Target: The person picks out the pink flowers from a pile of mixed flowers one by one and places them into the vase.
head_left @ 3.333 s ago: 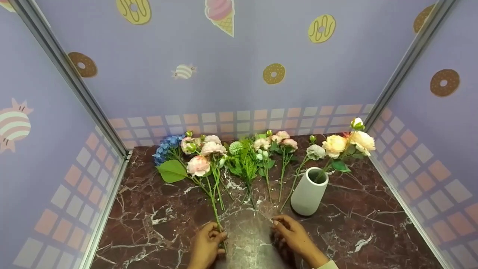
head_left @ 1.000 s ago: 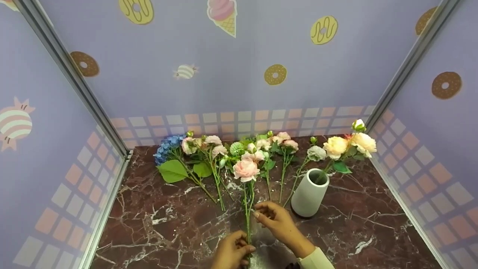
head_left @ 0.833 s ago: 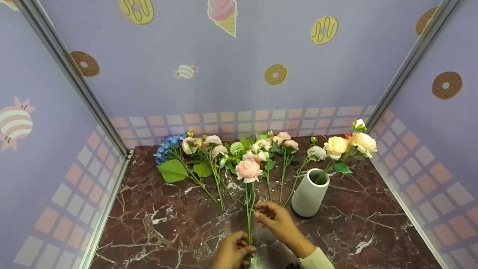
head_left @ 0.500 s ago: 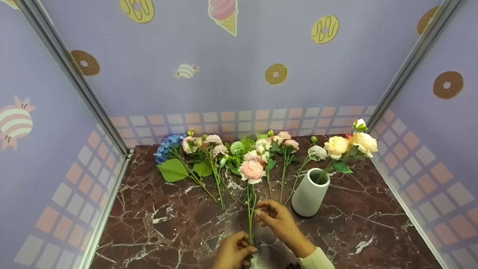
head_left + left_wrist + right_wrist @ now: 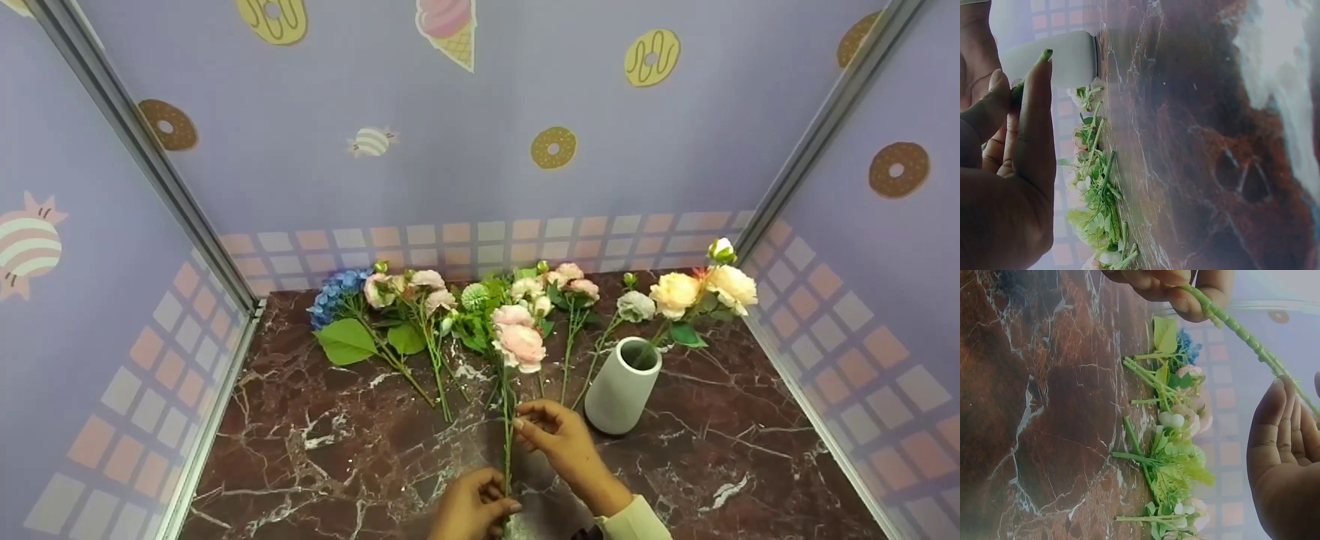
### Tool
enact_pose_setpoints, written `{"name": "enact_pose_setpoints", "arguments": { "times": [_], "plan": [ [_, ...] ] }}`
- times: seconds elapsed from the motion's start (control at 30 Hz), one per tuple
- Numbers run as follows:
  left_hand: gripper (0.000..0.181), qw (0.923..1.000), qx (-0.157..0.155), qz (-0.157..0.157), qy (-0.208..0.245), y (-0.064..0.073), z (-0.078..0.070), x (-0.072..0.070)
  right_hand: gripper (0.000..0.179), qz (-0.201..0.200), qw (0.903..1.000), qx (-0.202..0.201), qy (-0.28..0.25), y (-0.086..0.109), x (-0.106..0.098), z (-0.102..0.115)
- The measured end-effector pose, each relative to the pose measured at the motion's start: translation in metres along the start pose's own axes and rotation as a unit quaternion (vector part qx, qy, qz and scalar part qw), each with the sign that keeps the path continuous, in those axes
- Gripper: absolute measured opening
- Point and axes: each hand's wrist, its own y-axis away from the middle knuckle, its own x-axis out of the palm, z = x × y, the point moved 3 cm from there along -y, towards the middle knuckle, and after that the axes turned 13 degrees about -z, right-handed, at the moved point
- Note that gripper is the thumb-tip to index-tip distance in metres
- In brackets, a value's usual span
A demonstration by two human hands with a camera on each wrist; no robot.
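1 pink flower [image 5: 519,346], stem [image 5: 508,448] pointing forward from the left hand [image 5: 469,505], pinched there near its lower end; right hand [image 5: 562,442] higher, nearer the vase [image 5: 622,397], clamped or not: cannot tell

Held stem [image 5: 1241,332] cropped in right wrist view; vase [image 5: 619,397] hides ends of yellow flowers [image 5: 675,295]

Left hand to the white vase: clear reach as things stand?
Probably not directly: the right hand sits between the left hand and the vase, and the left is busy pinching the pink flower's stem.
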Motion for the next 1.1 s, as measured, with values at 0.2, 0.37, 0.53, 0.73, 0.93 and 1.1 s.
{"name": "enact_pose_setpoints", "arguments": {
  "times": [0.2, 0.37, 0.53, 0.73, 0.93, 1.1],
  "plan": [
    [0.024, 1.0, 0.004, -0.001, -0.003, 0.0016, -0.0018, 0.0008, 0.035, -0.006, 1.0, 0.001, -0.001, 0.001, 0.0006, 0.0015],
    [0.022, 0.9999, 0.013, 0.001, 0.009, 0.0031, -0.0043, 0.0008, 0.032, -0.022, 0.9997, 0.008, -0.005, 0.0014, 0.0004, 0.0023],
    [0.022, 0.9995, 0.031, 0.0, 0.003, 0.0035, -0.0044, 0.001, 0.03, -0.04, 0.9991, 0.014, -0.009, 0.0002, -0.001, 0.0002],
    [0.022, 0.9991, 0.038, 0.0, -0.018, 0.0034, -0.0046, 0.0018, 0.031, -0.018, 0.9995, 0.021, -0.014, 0.0011, -0.0025, -0.0006],
    [0.022, 0.9988, 0.042, 0.003, -0.023, 0.0022, -0.0054, 0.0029, 0.033, -0.018, 0.9993, 0.021, -0.024, 0.002, -0.0034, -0.0003],
    [0.024, 0.9975, 0.062, 0.001, -0.036, 0.002, -0.0056, 0.0036, 0.031, -0.021, 0.9992, 0.016, -0.031, 0.0016, -0.0036, 0.0001]
  ]
}}
